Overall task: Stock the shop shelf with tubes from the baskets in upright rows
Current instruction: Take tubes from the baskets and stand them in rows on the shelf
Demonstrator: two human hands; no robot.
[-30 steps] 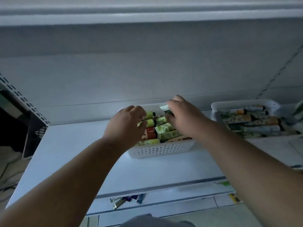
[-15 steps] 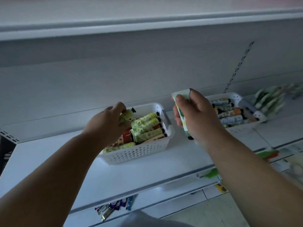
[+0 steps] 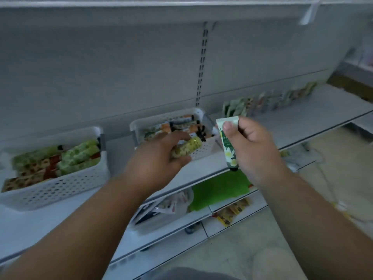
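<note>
Head view: both hands carry tubes. The right hand [image 3: 256, 150] grips a green tube [image 3: 228, 146] upright, cap down; the left hand [image 3: 157, 160] clasps a yellow-green tube [image 3: 186, 147] lying crosswise. The standing row [image 3: 268, 102] lies rightward along the shelf's [image 3: 314, 118] back edge, nearer the right hand.

Both forearms outstretched, left hand [image 3: 155, 158] and right hand [image 3: 254, 150] fingers curled.

Shop aisle: white metal shelving [image 3: 302, 116] with slotted upright rail [image 3: 202, 63], price-strip edges, white baskets [image 3: 50, 190] of loose tubes [image 3: 78, 156], a row of upright tubes [image 3: 268, 102] along the back panel, packets [image 3: 232, 214] on the shelf below.
</note>
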